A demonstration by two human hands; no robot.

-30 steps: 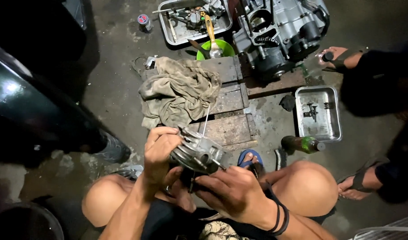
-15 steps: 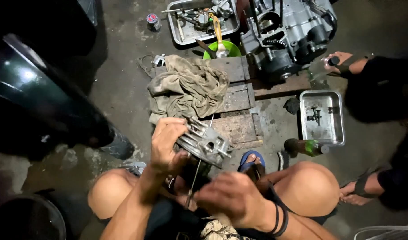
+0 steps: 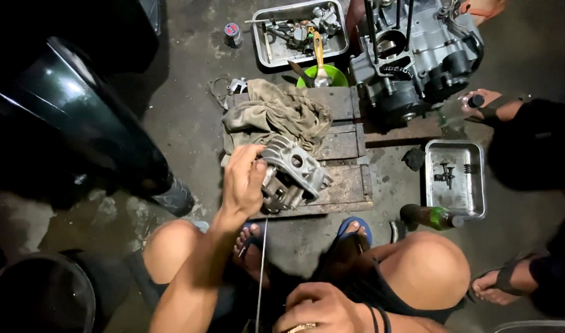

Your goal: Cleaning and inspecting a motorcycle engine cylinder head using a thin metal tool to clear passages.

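Head view: your left hand (image 3: 242,182) grips the finned cylinder head (image 3: 292,172) while your right hand (image 3: 322,308) pinches the thin rod (image 3: 260,271); keep both steady.

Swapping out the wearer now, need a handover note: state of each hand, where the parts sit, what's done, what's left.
Left hand: gripping the finned metal engine part, which rests tilted on the wooden pallet.
Right hand: low by the knees, closed around the near end of a thin metal rod that runs up toward the part.
Around: dirty rag on the pallet behind the part; engine block at the far right; small steel tray with a few small parts to the right.
Done: part is set down on the pallet.
Left: rod is not visibly in the part; its far end is hidden.
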